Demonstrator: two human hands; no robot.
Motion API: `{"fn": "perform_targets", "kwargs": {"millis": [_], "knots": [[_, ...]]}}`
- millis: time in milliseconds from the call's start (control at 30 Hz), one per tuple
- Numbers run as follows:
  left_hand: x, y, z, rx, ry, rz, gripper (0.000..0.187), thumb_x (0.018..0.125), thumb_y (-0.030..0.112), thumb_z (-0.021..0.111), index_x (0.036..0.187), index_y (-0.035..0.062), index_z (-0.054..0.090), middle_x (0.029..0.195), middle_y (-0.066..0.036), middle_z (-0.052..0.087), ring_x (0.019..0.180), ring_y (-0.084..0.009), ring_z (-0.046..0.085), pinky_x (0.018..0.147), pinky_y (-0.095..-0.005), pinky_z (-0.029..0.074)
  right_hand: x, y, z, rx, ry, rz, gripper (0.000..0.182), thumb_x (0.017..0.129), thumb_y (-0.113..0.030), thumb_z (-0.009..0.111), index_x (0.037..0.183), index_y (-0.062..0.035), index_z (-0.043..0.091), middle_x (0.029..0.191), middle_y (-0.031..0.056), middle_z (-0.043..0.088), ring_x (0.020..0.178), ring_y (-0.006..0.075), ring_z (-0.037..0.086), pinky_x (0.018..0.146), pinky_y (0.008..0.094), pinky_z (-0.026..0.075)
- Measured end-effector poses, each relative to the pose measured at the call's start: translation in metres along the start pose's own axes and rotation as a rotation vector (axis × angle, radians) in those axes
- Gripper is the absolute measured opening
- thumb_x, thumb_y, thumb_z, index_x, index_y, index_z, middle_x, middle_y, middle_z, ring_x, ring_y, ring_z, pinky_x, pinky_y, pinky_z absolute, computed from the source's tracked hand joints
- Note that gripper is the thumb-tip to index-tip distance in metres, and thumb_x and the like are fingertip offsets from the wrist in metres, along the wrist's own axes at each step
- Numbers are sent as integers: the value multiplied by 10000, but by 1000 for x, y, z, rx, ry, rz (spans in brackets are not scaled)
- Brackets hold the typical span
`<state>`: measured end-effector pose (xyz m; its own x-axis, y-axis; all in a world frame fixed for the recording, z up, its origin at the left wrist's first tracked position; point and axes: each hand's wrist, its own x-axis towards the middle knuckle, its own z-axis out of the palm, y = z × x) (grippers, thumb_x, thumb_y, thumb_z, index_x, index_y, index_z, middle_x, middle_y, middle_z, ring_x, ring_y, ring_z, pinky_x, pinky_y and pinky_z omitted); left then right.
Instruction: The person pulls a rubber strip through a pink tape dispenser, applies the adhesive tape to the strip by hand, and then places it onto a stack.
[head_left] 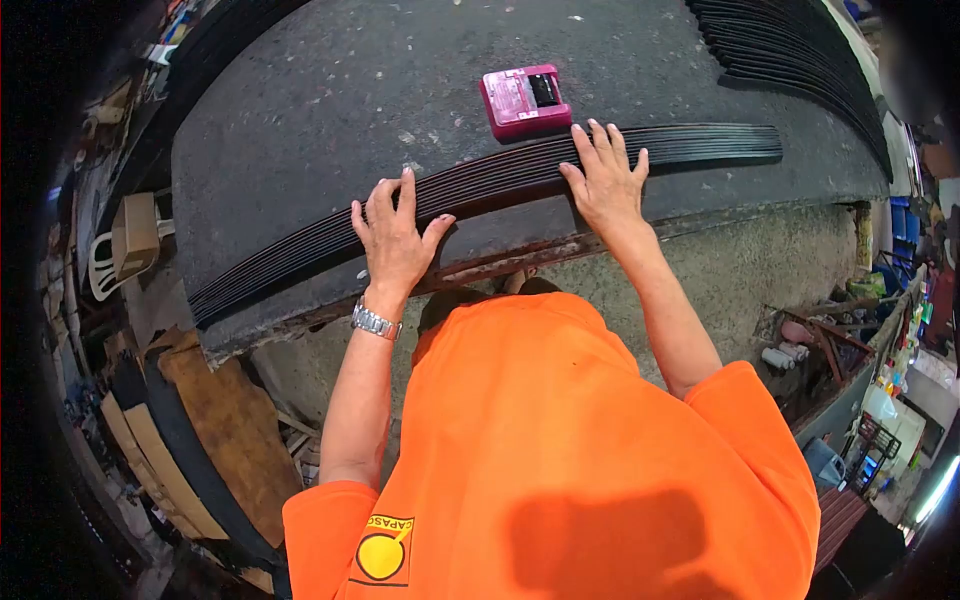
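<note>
A bundle of long, thin dark strips [490,182], lined up side by side, stretches across the black worktable [330,110] near its front edge. My left hand [393,238] lies over the bundle left of its middle, fingers apart, thumb at the near side. To the right, my right hand [606,182] rests on the strips with its fingers spread. Just beyond the bundle, close to my right fingertips, sits a pink box [512,97] with a black patch on its top.
More dark strips [790,50] are stacked at the table's far right corner. Down on the left are a white plastic chair [103,268] with a cardboard box [135,236] and leaning brown sheets [225,420]. A cluttered bench [850,385] stands at the right.
</note>
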<state>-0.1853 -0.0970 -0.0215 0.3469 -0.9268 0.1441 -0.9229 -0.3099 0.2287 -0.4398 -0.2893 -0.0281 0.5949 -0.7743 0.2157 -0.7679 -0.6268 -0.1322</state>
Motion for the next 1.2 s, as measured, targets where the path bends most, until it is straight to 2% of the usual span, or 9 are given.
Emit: {"fn": "perform_targets", "kwargs": {"millis": [100, 333, 733, 933, 1033, 1200], "knots": [[0, -1, 0, -5, -2, 3, 841, 877, 549, 692, 1524, 87, 416, 1411, -144, 443, 1363, -323, 394, 1134, -662, 200, -3, 0, 5, -35, 11, -4, 588, 969, -432, 581, 1483, -174, 455, 1537, 114, 428, 1451, 345, 346, 1076, 748, 237], [1, -3, -1, 9, -9, 36, 716, 889, 536, 685, 1507, 253, 461, 1410, -147, 434, 1374, -335, 381, 1131, -676, 194, -2, -2, 10, -61, -2, 7, 580, 995, -426, 542, 1504, -173, 425, 1550, 117, 407, 1461, 347, 327, 1078, 755, 228], [2, -2, -2, -23, -22, 12, 716, 869, 579, 681, 1479, 258, 487, 1376, -126, 436, 1402, -315, 351, 1142, -669, 190, -2, -2, 13, -56, -38, 41, 570, 1014, -431, 497, 1519, -180, 407, 1583, 117, 365, 1493, 345, 274, 1106, 753, 182], [2, 0, -5, -38, -15, 24, 678, 885, 507, 708, 1467, 247, 477, 1417, -149, 418, 1386, -339, 370, 1135, -683, 183, -2, -2, 14, -56, -49, 53, 568, 1021, -435, 480, 1526, -187, 401, 1596, 105, 354, 1500, 332, 265, 1123, 741, 158], [3, -1, -4, -19, 6, 17, 699, 848, 568, 704, 1437, 250, 504, 1373, -119, 445, 1383, -317, 370, 1124, -672, 214, -3, -2, 16, -59, -36, 47, 569, 1023, -440, 472, 1530, -193, 397, 1598, 98, 357, 1502, 321, 268, 1124, 737, 158], [7, 2, -12, -94, -36, -5, 698, 835, 492, 758, 1432, 232, 508, 1378, -136, 460, 1355, -332, 405, 1125, -677, 215, -2, 0, 17, -88, -45, 49, 576, 1023, -446, 463, 1539, -200, 387, 1603, 94, 354, 1506, 310, 265, 1123, 730, 168]]}}
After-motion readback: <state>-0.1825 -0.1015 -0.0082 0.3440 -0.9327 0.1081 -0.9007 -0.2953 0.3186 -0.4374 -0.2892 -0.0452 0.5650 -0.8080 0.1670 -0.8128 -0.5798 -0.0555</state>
